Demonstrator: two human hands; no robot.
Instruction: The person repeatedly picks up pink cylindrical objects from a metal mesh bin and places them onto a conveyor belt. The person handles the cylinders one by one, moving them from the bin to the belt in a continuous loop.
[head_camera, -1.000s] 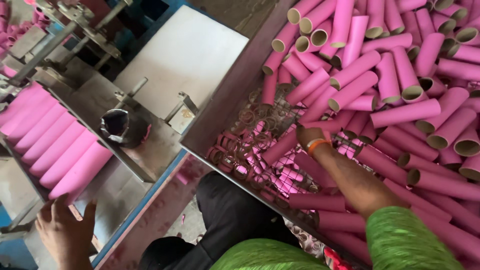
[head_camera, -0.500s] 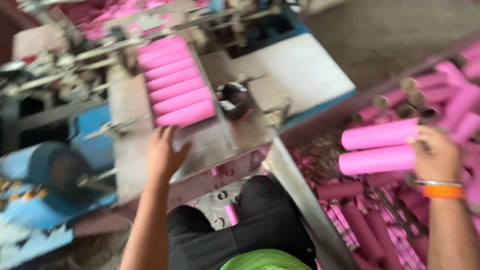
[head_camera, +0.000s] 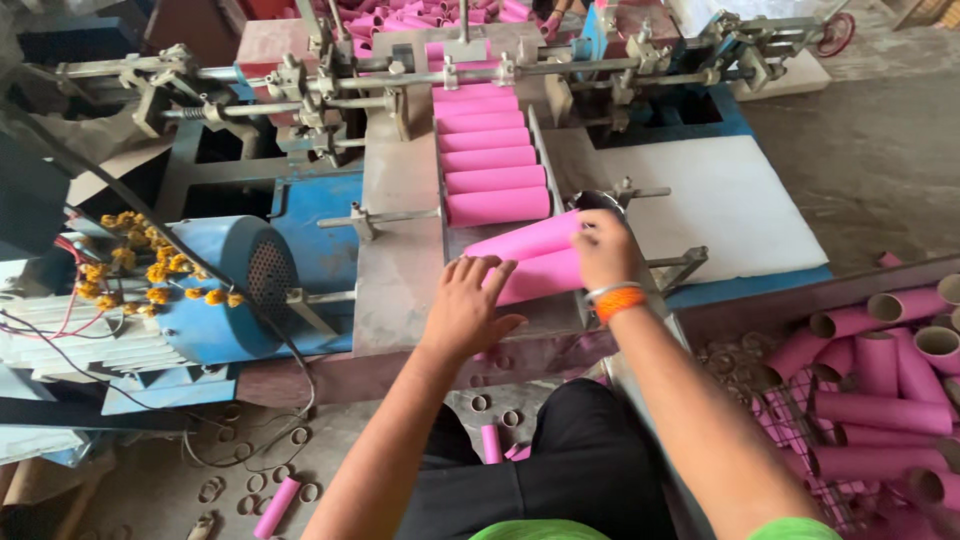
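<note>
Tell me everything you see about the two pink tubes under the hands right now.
The two pink tubes look like matte cardboard cylinders, lying side by side and slightly slanted at the near end of the machine's feed tray, just below a row of similar tubes lined up straight. The right hand, with an orange band at the wrist, grips their right ends; the left hand rests flat against their left ends. Their openings are hidden by the hands.
</note>
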